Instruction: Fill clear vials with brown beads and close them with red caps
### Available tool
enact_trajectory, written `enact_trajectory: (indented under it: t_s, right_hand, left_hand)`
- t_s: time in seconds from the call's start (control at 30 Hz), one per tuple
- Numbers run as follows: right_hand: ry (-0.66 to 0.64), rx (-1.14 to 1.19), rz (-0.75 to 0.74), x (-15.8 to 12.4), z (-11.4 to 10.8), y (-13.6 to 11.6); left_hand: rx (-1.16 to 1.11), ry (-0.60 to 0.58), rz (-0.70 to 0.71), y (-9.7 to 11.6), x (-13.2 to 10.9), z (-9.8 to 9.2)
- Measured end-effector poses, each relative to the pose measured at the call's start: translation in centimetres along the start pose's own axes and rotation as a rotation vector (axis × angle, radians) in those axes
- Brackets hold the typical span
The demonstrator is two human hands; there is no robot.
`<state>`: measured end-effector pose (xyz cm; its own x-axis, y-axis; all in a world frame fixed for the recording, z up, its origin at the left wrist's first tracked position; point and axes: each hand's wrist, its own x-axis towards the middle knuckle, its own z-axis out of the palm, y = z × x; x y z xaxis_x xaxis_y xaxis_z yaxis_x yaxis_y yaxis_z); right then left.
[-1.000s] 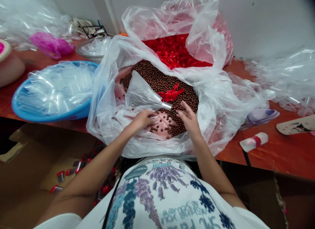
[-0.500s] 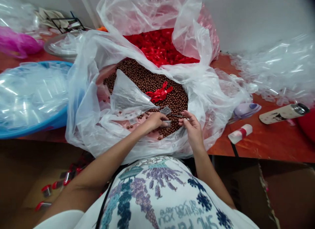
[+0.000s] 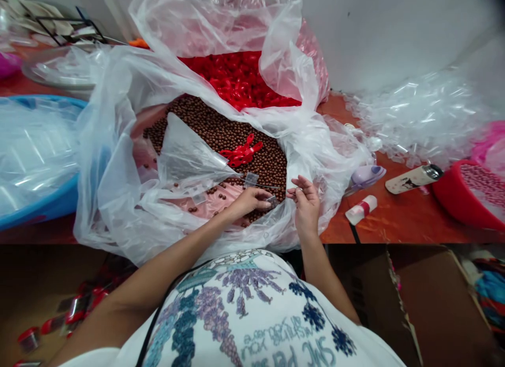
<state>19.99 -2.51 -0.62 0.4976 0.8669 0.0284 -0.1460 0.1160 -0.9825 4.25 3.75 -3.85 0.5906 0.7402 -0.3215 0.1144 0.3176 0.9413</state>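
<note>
My left hand (image 3: 252, 202) is closed on a small clear plastic box (image 3: 272, 201), held low over the brown beads (image 3: 276, 164). To its right my right hand (image 3: 306, 198) is raised with thumb and index finger pinched together; what is between them is too small to make out. A second clear box (image 3: 251, 179) lies just beyond my left hand, with a thin dark rod running from it toward my right hand. Several red plastic pieces (image 3: 241, 152) rest on the beads beside a translucent plastic cone (image 3: 189, 151). A white plastic bag (image 3: 118, 161) surrounds the beads.
Behind stands a bag of red pieces (image 3: 232, 77). At left is a blue basin (image 3: 43, 198) of clear plastic parts. On the right are a clear plastic pile (image 3: 418, 114), a tumbler (image 3: 412, 179), a purple-grey object (image 3: 366, 175), a white roll (image 3: 361, 209) and a red bowl (image 3: 453, 198).
The view has swung right, bringing the red bowl into sight. My right hand has drawn slightly away from my left. My left hand still holds the small box, now tilted differently.
</note>
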Motion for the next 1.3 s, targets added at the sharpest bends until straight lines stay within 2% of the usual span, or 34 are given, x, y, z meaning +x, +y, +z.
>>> enact_trajectory:
  t_s: [0.17, 0.37, 0.47, 0.6, 0.67, 0.73, 0.87, 1.03, 1.1, 1.2, 1.3]
  right_hand:
    - [-0.025, -0.005, -0.009, 0.3, 0.3, -0.2]
    - [-0.300, -0.198, 0.073, 0.3, 3.0, 0.0]
    - [-0.365, -0.236, 0.060, 0.3, 4.9, 0.0]
    - [-0.466, -0.270, 0.044, 0.5, 7.1, -0.5]
    - [-0.549, -0.304, -0.026, 0.5, 8.1, -1.0]
    - [-0.653, -0.357, -0.168, 0.4, 9.0, -1.6]
    - [-0.809, -0.463, -0.420, 0.0, 10.7, -2.2]
    - [-0.886, -0.519, -0.497, 0.0, 11.4, -1.8]
    - [-0.883, -0.490, -0.424, 0.4, 11.2, -1.5]
    - [-0.730, -0.473, -0.265, 1.7, 10.5, -0.8]
    - [-0.546, -0.654, -0.320, 4.1, 10.1, 0.3]
  left_hand:
    - [-0.344, 0.008, -0.097, 0.8, -1.2, -0.6]
    - [-0.559, 0.086, -0.102, 1.8, -3.7, -3.1]
    - [-0.602, 0.091, -0.044, 2.5, -5.7, -4.3]
    - [-0.523, 0.223, 0.117, 2.8, -8.0, -5.8]
    - [-0.471, 0.280, 0.181, 2.6, -8.8, -6.4]
    - [-0.428, 0.312, 0.225, 2.5, -9.3, -6.9]
    - [-0.367, 0.300, 0.267, 2.6, -9.7, -7.4]
    - [-0.466, 0.265, 0.239, 2.6, -9.8, -7.5]
    - [-0.465, 0.267, 0.236, 2.5, -9.9, -7.6]
    - [-0.434, 0.318, 0.244, 2.5, -10.2, -7.8]
    - [-0.445, 0.374, 0.241, 2.4, -10.6, -8.0]
